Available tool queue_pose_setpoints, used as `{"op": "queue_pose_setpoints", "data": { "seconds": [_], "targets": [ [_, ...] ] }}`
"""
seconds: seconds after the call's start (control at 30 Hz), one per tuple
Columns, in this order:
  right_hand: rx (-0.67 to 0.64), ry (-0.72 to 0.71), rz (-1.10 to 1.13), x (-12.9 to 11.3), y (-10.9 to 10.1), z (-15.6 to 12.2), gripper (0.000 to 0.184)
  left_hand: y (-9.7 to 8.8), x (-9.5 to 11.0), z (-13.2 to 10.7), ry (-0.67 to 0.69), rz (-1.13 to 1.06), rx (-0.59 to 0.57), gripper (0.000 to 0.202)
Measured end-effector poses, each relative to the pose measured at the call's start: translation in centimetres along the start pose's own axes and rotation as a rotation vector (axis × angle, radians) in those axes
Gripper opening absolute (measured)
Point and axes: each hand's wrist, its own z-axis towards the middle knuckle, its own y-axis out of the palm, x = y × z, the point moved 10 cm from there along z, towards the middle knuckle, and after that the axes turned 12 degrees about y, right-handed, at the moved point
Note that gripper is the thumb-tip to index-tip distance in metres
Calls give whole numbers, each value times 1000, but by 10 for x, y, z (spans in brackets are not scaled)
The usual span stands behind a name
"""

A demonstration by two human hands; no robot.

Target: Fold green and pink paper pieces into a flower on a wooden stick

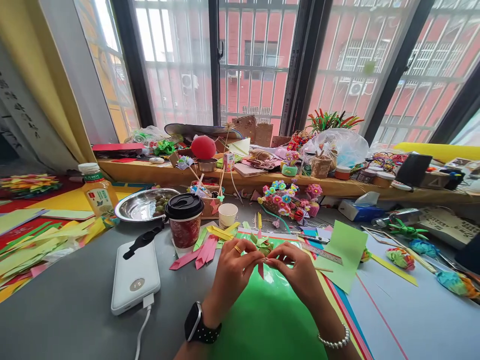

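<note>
My left hand (231,272), with a ring and a black watch on the wrist, and my right hand (298,274), with a pearl bracelet, meet fingertip to fingertip over a bright green sheet (262,320). Together they pinch a narrow pink paper strip (261,269) that hangs down between them. Both hands are closed in a pinch. A small green folded paper piece (262,243) lies just beyond the fingers. Pink folded strips (200,253) lie to the left of my left hand.
A white power bank (135,277) with a cable lies at the left. Behind it stand a red lidded cup (185,221), a small paper cup (227,215), a metal bowl (139,205) and a juice bottle (96,190). Light green paper (347,250) lies right; the windowsill shelf (157,172) holds craft clutter.
</note>
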Motion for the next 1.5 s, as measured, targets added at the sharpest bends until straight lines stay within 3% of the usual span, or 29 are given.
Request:
{"op": "queue_pose_setpoints", "data": {
  "seconds": [0.63,0.9,1.03,1.13,1.2,1.33,1.5],
  "targets": [
    [-26,-9,-61,1,-3,0,16,0,8,2,25,32,8,15],
    [-4,-117,-78,-8,-4,-1,19,1,0,0,-43,-94,28,13],
    [22,-157,-98,-14,-7,-4,16,5,-23,-8,-247,-425,105,15],
    [12,-190,-106,-19,-5,-8,13,17,-51,-24,-567,-771,237,46],
    [7,-216,-131,-23,-1,-10,12,37,-58,-35,-786,-1058,261,59],
    [11,-322,-221,-34,10,-18,11,76,-35,-47,-1099,-1549,129,60],
    [40,-424,-290,-41,17,-24,9,86,-20,-46,-1107,-1799,196,34]
  ]
}}
